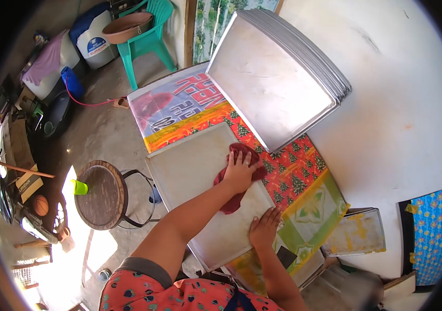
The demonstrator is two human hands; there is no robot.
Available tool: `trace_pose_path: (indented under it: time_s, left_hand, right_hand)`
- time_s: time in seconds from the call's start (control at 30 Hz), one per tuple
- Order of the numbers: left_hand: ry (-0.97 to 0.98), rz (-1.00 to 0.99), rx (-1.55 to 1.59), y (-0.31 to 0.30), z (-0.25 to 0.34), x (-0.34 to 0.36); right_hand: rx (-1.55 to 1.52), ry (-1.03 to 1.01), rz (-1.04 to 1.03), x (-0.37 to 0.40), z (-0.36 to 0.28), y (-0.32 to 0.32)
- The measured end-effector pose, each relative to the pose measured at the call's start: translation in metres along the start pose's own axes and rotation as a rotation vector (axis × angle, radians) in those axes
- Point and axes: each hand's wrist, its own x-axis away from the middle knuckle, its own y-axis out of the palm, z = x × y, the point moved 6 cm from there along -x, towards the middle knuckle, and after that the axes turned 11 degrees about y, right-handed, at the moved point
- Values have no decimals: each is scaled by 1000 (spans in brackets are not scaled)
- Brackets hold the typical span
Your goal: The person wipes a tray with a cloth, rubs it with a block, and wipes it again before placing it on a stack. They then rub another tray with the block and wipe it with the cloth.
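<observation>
A flat metal baking tray (195,155) with a low rim lies on the table in front of me. My left hand (239,171) presses a dark red cloth (229,202) onto the tray's surface, fingers over the bunched fabric. At the tray's near right edge rests my right hand (265,230), palm down, with its fingers stretched along the rim and the thumb apart. Beyond the tray, a stack of similar metal trays (278,78) leans tilted near the wall.
Printed plastic sheets (293,171) cover the table. A round wooden stool (99,194) with a yellow-green cup (80,187) stands to the left. Farther back is a green plastic chair (151,44) bearing a brown basin (126,28). Another stained tray (356,233) lies at right.
</observation>
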Motion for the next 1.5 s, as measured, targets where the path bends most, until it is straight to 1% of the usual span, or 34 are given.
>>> trace_pose_path:
  time_s: [0.17, 0.23, 0.4, 0.5, 0.63, 0.7, 0.77, 0.87, 0.97, 1.07, 1.13, 1.2, 1.27, 1.3, 1.37, 1.4, 1.43, 1.47, 1.5]
  left_hand:
    - [-265, 51, 8, -13, -76, -25]
    - [-312, 55, 4, -21, -98, -31]
    - [-428, 84, -31, -20, -132, -8]
    - [-441, 74, 7, -39, -143, 49]
    - [-578, 106, -29, -61, -161, 148]
    - [-647, 152, -5, -66, -175, 194]
    - [-750, 99, 7, -75, -182, 235]
    - [-875, 35, 175, -47, -211, 294]
    - [-1064, -15, 435, -11, -223, 348]
    - [-1170, 215, 884, -19, -190, 368]
    - [-961, -56, 524, -4, -178, 373]
    - [-861, -52, 393, -2, -178, 372]
    - [-857, 52, 323, -44, -165, 374]
    - [-860, 104, 289, -75, -154, 379]
    - [-869, 332, 270, -152, -127, 397]
    - [-869, 445, 257, -175, -124, 405]
    - [-652, 462, -2, -166, -136, 400]
    - [-431, 465, -249, -131, -154, 398]
    - [-203, 451, -485, -108, -157, 405]
  right_hand:
    - [-13, -2, -39, -2, -6, -6]
    - [9, -7, -32, -1, -4, -6]
    - [5, 2, -12, 1, -3, -3]
    - [22, 9, -1, 1, -3, -2]
    - [21, 4, 28, 2, -5, -5]
    - [19, 8, 52, 3, -5, -5]
    - [-5, -26, 67, 1, -7, -7]
    - [-1, -32, 95, 0, -10, -7]
    - [-6, -22, 93, 2, -10, -7]
    - [-5, -27, 115, 0, -9, -7]
    - [15, -33, 106, 7, -5, -2]
    - [29, -19, 101, 0, -6, 0]
    - [26, -24, 106, 0, -5, 1]
    - [25, -32, 105, 1, -5, 1]
    - [25, -26, 97, -1, -3, 6]
    - [25, -22, 94, -1, -2, 6]
    - [36, 10, 53, -7, -1, 6]
    - [52, 41, 8, -14, 0, 3]
    - [71, 71, -47, -9, -1, 4]
